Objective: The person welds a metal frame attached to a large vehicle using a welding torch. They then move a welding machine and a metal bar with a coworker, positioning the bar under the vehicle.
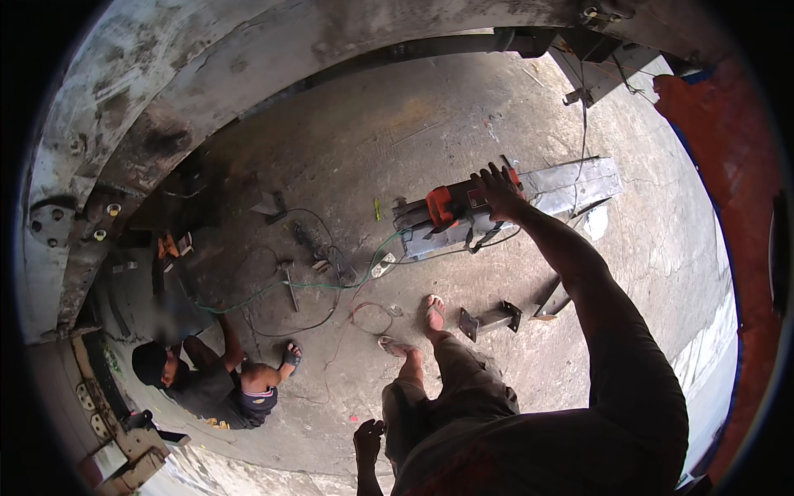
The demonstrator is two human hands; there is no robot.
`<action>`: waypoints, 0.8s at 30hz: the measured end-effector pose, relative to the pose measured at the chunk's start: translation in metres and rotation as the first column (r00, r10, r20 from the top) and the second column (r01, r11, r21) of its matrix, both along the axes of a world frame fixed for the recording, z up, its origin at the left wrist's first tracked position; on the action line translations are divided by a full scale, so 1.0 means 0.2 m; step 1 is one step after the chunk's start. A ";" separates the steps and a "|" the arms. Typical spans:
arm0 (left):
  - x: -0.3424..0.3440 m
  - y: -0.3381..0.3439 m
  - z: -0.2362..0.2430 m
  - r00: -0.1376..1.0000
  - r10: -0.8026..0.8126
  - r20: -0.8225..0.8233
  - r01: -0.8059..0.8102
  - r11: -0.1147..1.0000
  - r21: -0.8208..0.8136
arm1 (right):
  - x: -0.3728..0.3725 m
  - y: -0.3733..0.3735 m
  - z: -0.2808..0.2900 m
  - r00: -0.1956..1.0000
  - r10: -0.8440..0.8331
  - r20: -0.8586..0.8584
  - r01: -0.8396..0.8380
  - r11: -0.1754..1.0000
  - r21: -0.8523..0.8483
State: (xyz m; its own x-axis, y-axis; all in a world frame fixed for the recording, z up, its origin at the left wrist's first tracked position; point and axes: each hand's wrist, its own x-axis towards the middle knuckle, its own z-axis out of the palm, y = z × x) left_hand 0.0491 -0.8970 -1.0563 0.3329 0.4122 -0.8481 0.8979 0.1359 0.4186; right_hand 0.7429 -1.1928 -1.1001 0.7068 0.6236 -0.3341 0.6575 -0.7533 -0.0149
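Note:
My right hand (499, 193) reaches far forward with its fingers spread over the right end of an orange and dark boxy machine (475, 198). It appears to touch the top; I cannot tell whether it presses. The machine sits on a long grey metal beam (575, 183) on the floor, with dark straps or cables along its near side. Low beside my leg hangs my left hand (368, 441), dark in shadow, its fingers curled in. Whether it holds something small is hidden.
At the left a person (219, 384) crouches by a green cable (310, 286) running to the beam. A flanged steel piece (490, 321) lies near my feet. Tools and wires litter the left floor; a hammer-like T-shaped tool (291, 289) is among them. A large metal frame (248, 54) arches across.

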 end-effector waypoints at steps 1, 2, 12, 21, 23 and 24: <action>-0.02 0.01 -0.01 1.000 -0.005 0.011 0.005 0.999 -0.034 | -0.01 0.02 0.00 1.000 -0.011 0.002 0.011 1.000 -0.003; -0.07 0.01 -0.04 1.000 -0.007 -0.011 0.007 0.999 -0.038 | -0.02 0.04 -0.03 1.000 -0.008 0.006 0.008 1.000 0.015; 0.18 0.26 -0.20 0.794 -0.579 0.184 0.539 0.811 0.226 | -0.06 0.02 -0.11 0.970 -0.120 0.210 0.111 0.992 0.058; 0.65 0.23 -0.05 0.702 -0.710 0.046 0.705 0.703 0.094 | -0.05 -0.03 -0.23 0.960 -0.157 0.231 0.121 0.979 0.165; 0.70 0.19 -0.14 0.625 -0.771 0.125 0.733 0.634 0.247 | -0.05 -0.05 -0.23 0.955 -0.131 0.266 0.096 0.985 0.140; 0.82 0.14 -0.09 0.599 -0.790 0.129 0.753 0.611 0.246 | -0.05 -0.03 -0.22 0.952 -0.109 0.287 0.073 0.989 0.132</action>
